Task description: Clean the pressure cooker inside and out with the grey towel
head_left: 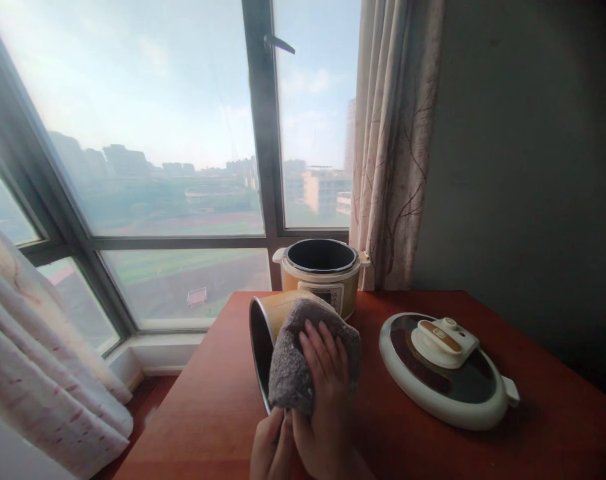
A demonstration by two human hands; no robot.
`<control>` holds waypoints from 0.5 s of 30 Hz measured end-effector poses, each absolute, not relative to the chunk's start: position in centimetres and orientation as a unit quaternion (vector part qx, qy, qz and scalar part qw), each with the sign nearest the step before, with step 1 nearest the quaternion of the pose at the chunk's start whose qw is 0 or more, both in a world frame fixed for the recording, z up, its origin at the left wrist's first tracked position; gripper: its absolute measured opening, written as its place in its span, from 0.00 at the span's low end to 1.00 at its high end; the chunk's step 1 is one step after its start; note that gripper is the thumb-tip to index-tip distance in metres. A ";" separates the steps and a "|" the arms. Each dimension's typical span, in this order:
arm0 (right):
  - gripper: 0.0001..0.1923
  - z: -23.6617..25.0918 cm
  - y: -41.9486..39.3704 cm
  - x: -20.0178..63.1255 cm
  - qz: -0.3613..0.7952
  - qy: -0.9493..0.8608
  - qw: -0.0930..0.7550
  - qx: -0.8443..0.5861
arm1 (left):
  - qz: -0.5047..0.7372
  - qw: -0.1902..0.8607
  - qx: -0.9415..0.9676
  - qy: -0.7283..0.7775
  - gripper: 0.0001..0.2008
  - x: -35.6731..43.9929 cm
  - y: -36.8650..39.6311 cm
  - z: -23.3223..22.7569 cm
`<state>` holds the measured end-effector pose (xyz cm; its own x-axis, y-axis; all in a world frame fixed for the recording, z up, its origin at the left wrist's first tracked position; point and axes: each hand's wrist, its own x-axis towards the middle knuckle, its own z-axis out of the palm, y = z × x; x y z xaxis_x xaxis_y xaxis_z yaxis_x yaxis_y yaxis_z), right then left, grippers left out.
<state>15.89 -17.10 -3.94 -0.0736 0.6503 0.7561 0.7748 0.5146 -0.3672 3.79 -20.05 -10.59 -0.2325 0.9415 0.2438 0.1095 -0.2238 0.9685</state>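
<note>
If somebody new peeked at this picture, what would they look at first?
Probably the big bright window, filling the upper left. Next, in the lower middle, the fuzzy gray cloth under the right hand, pressed against a tipped pot. The round white-rimmed lid lies on the red-brown table to the right.

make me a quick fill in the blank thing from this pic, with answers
1. The right hand lies over a gray ____ that covers part of the pot.
2. The pot is tilted, its open mouth facing the picture's ____ side.
3. The lid lies on the table, to the ____ of the pot.
4. Of cooker and lid, the ____ is nearer the window.

Answers: cloth; left; right; cooker
</note>
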 end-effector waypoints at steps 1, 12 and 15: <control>0.36 -2.4 -16.7 15.6 -0.045 -0.733 0.472 -0.488 | 0.586 0.367 0.526 0.496 0.29 3.8 -19.8 -10.2; 0.17 7.9 -8.3 13.0 0.050 -0.757 0.307 -0.574 | 0.619 0.363 0.479 0.505 0.30 3.1 -18.6 -9.3; 0.17 8.7 -7.6 12.7 0.054 -0.757 0.270 -0.592 | 0.630 0.325 0.489 0.508 0.30 3.0 -18.7 -10.1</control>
<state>12.66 -7.64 8.66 -0.1528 0.9261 0.3449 0.8678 0.2927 -0.4015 2.99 -18.73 -10.10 -0.3107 0.9064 0.2860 0.0872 -0.2725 0.9582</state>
